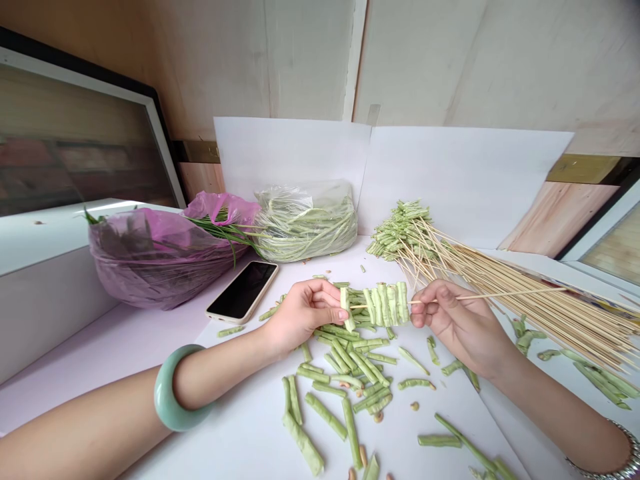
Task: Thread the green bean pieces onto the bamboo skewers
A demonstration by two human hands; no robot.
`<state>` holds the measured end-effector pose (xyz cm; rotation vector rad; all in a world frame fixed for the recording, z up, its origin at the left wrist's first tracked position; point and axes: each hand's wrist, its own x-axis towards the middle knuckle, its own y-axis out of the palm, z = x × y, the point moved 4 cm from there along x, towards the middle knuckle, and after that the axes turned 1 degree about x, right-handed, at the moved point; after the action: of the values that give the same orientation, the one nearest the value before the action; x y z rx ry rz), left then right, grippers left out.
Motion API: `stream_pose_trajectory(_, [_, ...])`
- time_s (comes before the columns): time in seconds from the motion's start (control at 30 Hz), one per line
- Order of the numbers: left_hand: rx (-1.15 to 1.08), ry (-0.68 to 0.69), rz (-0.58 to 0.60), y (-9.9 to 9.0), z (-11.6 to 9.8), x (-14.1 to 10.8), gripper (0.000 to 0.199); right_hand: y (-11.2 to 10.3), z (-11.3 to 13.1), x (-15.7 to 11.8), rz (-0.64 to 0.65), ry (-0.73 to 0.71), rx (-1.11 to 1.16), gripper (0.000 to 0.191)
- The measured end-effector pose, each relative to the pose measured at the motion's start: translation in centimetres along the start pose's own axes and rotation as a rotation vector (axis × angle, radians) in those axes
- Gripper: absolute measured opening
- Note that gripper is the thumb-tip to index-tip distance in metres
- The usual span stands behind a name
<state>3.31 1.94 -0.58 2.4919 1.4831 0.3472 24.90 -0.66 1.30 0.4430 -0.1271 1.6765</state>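
Note:
My left hand [313, 310] pinches a short piece of green bean [347, 309] at the tip of a thin bamboo skewer [515, 293]. Several bean pieces [387, 305] sit side by side on the skewer, crosswise to it, a small gap away from the pinched piece. My right hand [457, 323] is closed round the skewer just to the right of those pieces, and the bare stick runs out past it to the right. Below both hands, loose cut bean pieces [345, 360] lie scattered in a heap on the white sheet [240, 400].
Finished bean skewers [405, 230] are stacked at the back right, sticks pointing right. A clear bag of long beans [307, 223] and a purple bag of greens [160, 253] stand behind a phone [243, 291]. More bean pieces [595, 377] lie at right.

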Motion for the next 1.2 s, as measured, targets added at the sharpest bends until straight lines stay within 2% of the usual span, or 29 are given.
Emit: stream_pose_trajectory(1.2, [0.081, -0.016, -0.097, -0.2, -0.2, 0.0, 0.029, 1.3, -0.6, -0.9, 0.001, 0.022, -0.02, 0.024])
